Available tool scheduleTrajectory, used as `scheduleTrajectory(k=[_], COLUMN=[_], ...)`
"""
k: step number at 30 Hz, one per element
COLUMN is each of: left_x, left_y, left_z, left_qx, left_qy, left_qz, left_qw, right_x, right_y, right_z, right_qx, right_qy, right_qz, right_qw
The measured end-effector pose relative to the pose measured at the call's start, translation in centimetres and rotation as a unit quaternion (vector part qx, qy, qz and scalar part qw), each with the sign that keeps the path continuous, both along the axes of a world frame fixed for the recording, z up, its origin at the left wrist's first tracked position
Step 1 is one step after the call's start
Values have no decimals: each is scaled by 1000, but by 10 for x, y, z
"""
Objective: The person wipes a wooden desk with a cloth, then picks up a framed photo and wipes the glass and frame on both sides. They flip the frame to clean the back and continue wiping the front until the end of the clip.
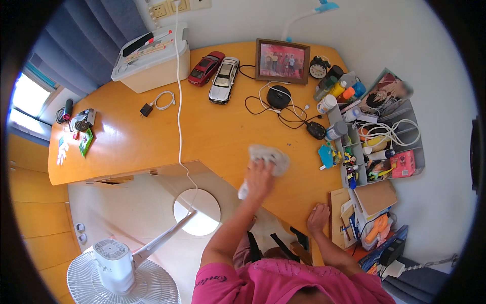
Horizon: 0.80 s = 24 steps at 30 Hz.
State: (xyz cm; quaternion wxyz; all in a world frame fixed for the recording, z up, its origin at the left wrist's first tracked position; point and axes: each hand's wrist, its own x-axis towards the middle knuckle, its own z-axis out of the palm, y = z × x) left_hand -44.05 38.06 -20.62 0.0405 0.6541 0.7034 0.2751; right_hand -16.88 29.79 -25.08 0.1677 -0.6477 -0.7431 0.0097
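My left hand (260, 178) presses a crumpled white cloth (270, 154) against the wooden desk (212, 134), near the inner curved edge. Part of the cloth sticks out below the fingers, toward that edge. On the right, my right hand (318, 218) rests on the desk top with its fingers curled in and nothing visible in them. It lies just left of a stack of books and papers (340, 215). Ahead of the cloth are a black computer mouse (316, 130) and a round black device (278, 97) with tangled cables.
Two toy cars, one red (206, 68) and one silver (224, 80), stand near a picture frame (282, 61). A grey organizer (357, 167) holds bottles and small items. A lidded box (152, 63) sits far left. A white cord (179, 116) crosses the desk; a fan (119, 276) stands lower left.
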Motion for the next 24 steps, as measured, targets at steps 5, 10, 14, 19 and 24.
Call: scheduleTrajectory(k=[5,10,14,19,24], left_x=[-66,-61,-64,-65,-63], left_y=[28,27,27,28,30], left_z=[9,-6,-5,-4,-2], left_qx=[2,7,-26,-16,3], left_qy=[15,33,-13,-16,-7], left_qz=[154,152,134,134,145], left_qw=[988,988,991,991,989], right_x=[-6,-3,-5,-6,-4], right_y=[0,3,1,1,1], right_z=[6,5,6,8,5], right_qx=[9,7,-5,-5,-9], right_qy=[8,27,18,10,-7], right_qz=[2,18,4,8,8], right_qw=[1000,999,1000,1000,1000])
